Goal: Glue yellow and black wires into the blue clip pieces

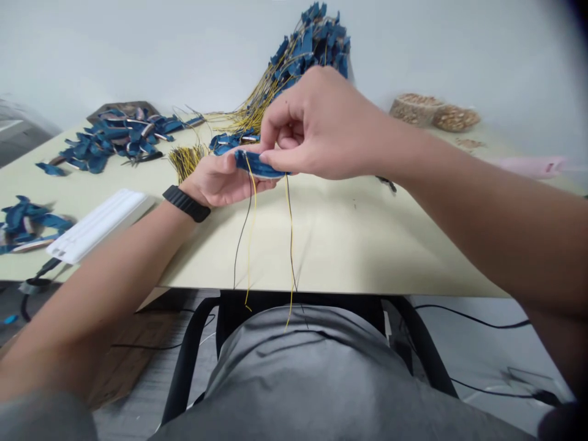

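A small curved blue piece (266,168) with a pale lower edge is held above the table, between both hands. Yellow and black threads or thin wires (291,226) hang from its two ends past the table's front edge. My left hand (225,177), palm up with a black band on the wrist, supports the piece, its thumb near the left end. From above, my right hand (307,131) pinches the piece near its middle with thumb and fingers, hiding part of it. Just behind the hands lie more blue pieces (225,142) and a bundle of yellow and black strands (186,160).
A tall heap of blue pieces (316,43) with yellow strands stands at the back. Loose blue pieces (114,138) lie at left, near pliers-like tools (144,158) and a white box (101,226). Two containers of small tan bits (416,109) and a pink object (533,165) are at right.
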Motion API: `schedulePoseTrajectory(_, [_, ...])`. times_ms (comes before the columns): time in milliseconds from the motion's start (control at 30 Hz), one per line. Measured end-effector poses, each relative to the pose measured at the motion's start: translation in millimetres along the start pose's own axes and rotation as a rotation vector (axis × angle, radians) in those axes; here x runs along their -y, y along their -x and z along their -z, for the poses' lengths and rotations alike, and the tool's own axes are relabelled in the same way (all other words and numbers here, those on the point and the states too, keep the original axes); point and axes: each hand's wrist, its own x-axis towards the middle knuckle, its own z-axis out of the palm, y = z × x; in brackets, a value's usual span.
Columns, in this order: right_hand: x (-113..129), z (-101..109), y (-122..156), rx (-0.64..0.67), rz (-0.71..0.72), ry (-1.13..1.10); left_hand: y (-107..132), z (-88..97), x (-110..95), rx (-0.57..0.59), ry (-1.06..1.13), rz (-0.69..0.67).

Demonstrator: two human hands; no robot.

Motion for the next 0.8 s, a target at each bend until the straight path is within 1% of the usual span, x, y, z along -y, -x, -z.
schedulePoseTrajectory(67, [4.8, -0.1, -3.2, -0.023, -0.001, 0.005, 0.9, 0.8, -0.9, -0.021, 0.01, -0.025])
schedulePoseTrajectory(133, [8.5, 2.4, -6.4, -0.029, -0.021, 0.015, 1.3, 1.0, -4.5, -0.014, -0.009, -0.046])
schedulePoseTrajectory(267, [14.8, 13.6, -11.1, -0.083, -0.079, 0.063, 1.2, -0.7, -20.4, 0.047, -0.077, -0.045])
schedulePoseTrajectory(333, [16.4, 20.9, -12.7, -0.094, -0.141, 0.115, 0.7, -1.3, -28.1, 0.038, -0.126, -0.05])
schedulePoseTrajectory(400, [14.9, 28.4, -14.3, -0.097, -0.215, 0.147, -0.9, 0.4, -32.3, -0.003, -0.194, -0.065])
schedulePoseTrajectory(500, [5.2, 37.8, -16.6, -0.143, -0.315, 0.156, -5.4, 9.4, -31.5, -0.056, -0.205, -0.124])
schedulePoseTrajectory(567, [-5.0, 42.1, -16.9, -0.175, -0.359, 0.168, -8.8, 18.4, -28.2, -0.067, -0.12, -0.161])
schedulePoseTrajectory(633, [-16.4, 45.2, -14.7, -0.19, -0.412, 0.205, -11.9, 26.9, -24.8, -0.099, -0.036, -0.169])
schedulePoseTrajectory(733, [-35.1, 50.3, -4.8, -0.206, -0.491, 0.205, -17.0, 33.0, -20.6, -0.224, -0.041, -0.166])
schedulePoseTrajectory(800, [-49.0, 55.3, 6.2, -0.215, -0.547, 0.211, -21.5, 30.1, -17.6, -0.32, -0.109, -0.162])
